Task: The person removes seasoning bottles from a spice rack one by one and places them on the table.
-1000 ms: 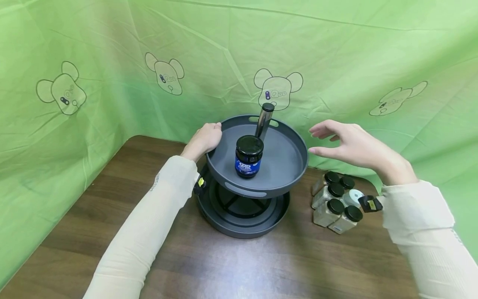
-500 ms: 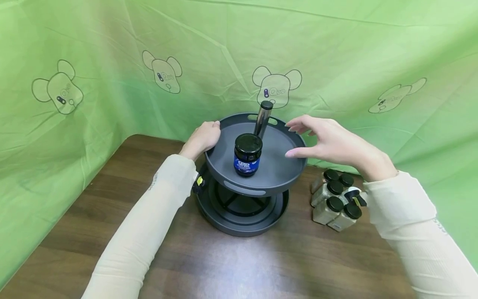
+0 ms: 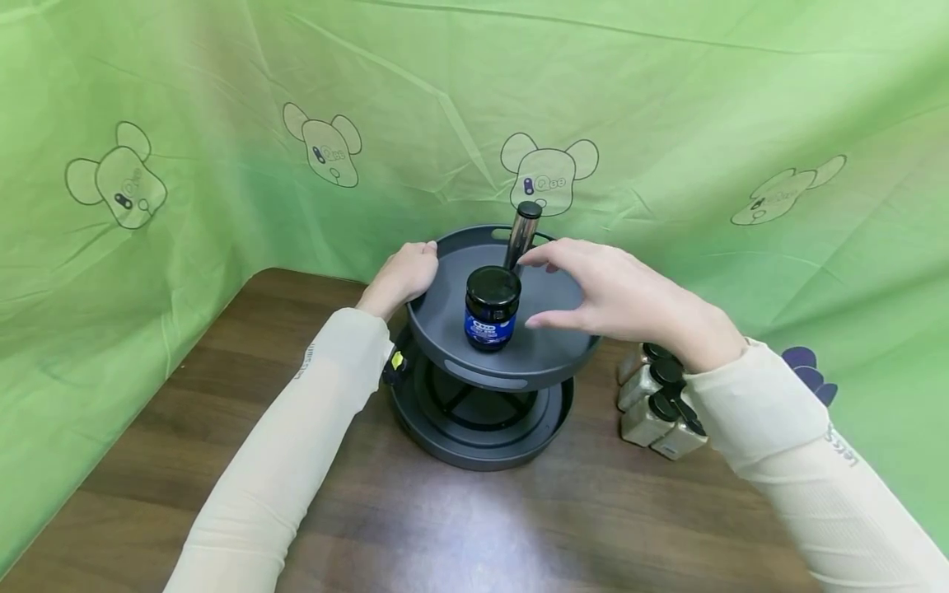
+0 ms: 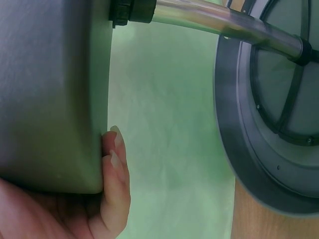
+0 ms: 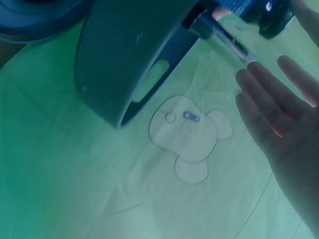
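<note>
A dark grey two-tier round rack stands on the table. My left hand grips the left rim of its upper tray; in the left wrist view the fingers curl around the tray's edge. On that tray stands a dark jar with a black lid and blue label. Behind the jar rises a clear post with a black cap. My right hand hovers over the tray's right side, thumb and fingers spread apart, just right of the jar. The right wrist view shows a gap between its fingertips and the post.
Below is the lower tray, joined to the upper one by a clear tube. Several black-lidded spice bottles cluster on the wooden table at the right, partly hidden by my right sleeve. A green cloth hangs behind.
My right hand has moved left, from beside the rack to over the upper tray, close to the jar. The left hand has kept its grip on the rim. The jar has not moved.
</note>
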The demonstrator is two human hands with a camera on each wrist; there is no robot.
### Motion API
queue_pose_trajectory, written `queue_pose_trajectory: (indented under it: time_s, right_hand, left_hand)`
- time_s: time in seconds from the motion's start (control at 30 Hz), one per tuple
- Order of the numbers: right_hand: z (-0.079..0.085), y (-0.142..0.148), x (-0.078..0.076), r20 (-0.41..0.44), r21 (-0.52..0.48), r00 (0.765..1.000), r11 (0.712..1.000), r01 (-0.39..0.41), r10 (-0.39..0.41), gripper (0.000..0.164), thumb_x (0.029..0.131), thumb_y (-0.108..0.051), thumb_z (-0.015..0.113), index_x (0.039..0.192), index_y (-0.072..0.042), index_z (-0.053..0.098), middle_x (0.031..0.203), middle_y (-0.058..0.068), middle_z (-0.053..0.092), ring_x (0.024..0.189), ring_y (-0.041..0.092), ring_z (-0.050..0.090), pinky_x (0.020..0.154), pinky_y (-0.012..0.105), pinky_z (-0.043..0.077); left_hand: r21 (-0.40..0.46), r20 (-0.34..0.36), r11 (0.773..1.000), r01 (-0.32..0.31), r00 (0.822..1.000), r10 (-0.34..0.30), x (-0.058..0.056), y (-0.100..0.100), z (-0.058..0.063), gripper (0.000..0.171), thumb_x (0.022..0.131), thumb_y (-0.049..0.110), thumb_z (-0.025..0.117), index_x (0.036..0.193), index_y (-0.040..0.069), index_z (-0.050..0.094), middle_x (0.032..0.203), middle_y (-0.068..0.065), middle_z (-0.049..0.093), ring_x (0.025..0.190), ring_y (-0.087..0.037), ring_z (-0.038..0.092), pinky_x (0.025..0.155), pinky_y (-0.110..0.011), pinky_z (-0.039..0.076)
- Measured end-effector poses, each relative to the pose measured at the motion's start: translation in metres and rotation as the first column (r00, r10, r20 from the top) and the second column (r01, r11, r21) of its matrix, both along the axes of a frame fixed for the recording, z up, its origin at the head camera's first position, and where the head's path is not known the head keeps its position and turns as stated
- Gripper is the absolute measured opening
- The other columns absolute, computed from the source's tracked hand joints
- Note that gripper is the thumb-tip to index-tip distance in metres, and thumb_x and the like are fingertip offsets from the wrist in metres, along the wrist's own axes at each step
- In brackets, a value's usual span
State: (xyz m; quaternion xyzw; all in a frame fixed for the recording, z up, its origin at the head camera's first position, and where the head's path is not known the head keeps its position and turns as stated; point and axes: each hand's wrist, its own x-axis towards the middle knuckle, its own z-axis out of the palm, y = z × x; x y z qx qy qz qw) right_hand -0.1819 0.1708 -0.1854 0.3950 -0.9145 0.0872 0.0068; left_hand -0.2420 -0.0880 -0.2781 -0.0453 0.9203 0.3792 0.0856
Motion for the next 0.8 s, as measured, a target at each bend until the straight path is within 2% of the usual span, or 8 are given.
queue_pose_trajectory:
  time_s: [0.13,0.3,0.6,0.8]
  right_hand:
    - [-0.004,-0.006,0.004,-0.029,0.002,0.997,0.998,-0.068,0.068,0.063,0.084,-0.039,0.078,0.136,-0.013,0.054,0.136,0.005,0.058,0.126,0.023,0.055,0.105,0.046,0.046]
    - [-0.009,-0.013,0.006,-0.074,-0.02,0.985,0.987,-0.158,0.156,0.057,0.085,-0.037,0.077,0.132,-0.013,0.056,0.136,0.006,0.056,0.128,0.024,0.052,0.105,0.046,0.045]
    - [-0.018,-0.023,0.009,-0.13,-0.003,0.968,0.976,-0.216,0.214,0.059,0.087,-0.041,0.075,0.137,-0.021,0.052,0.141,0.009,0.051,0.129,0.029,0.049,0.102,0.05,0.045]
    - [-0.018,-0.031,0.011,-0.17,0.022,0.96,0.975,-0.222,0.223,0.056,0.088,-0.042,0.072,0.137,-0.022,0.053,0.139,0.008,0.052,0.126,0.028,0.05,0.098,0.049,0.048]
  left_hand:
    - [0.03,0.037,1.0,0.001,0.999,-0.002,0.001,0.0,0.002,0.054,0.107,0.042,0.016,0.145,0.015,0.043,0.156,-0.007,0.037,0.14,-0.031,0.039,0.113,-0.048,0.036]
    - [0.025,0.042,1.0,0.004,0.999,-0.005,0.0,0.001,0.003,0.055,0.107,0.042,0.016,0.147,0.015,0.042,0.157,-0.006,0.036,0.137,-0.03,0.041,0.111,-0.047,0.037]
    - [0.014,0.034,1.0,0.003,0.999,-0.004,-0.001,0.001,0.002,0.054,0.107,0.042,0.017,0.146,0.016,0.043,0.156,-0.007,0.038,0.14,-0.031,0.041,0.112,-0.048,0.037]
    - [0.004,0.048,1.0,-0.005,0.999,0.005,-0.001,0.0,0.004,0.056,0.106,0.044,0.016,0.152,0.02,0.036,0.16,-0.005,0.033,0.147,-0.033,0.032,0.117,-0.048,0.032]
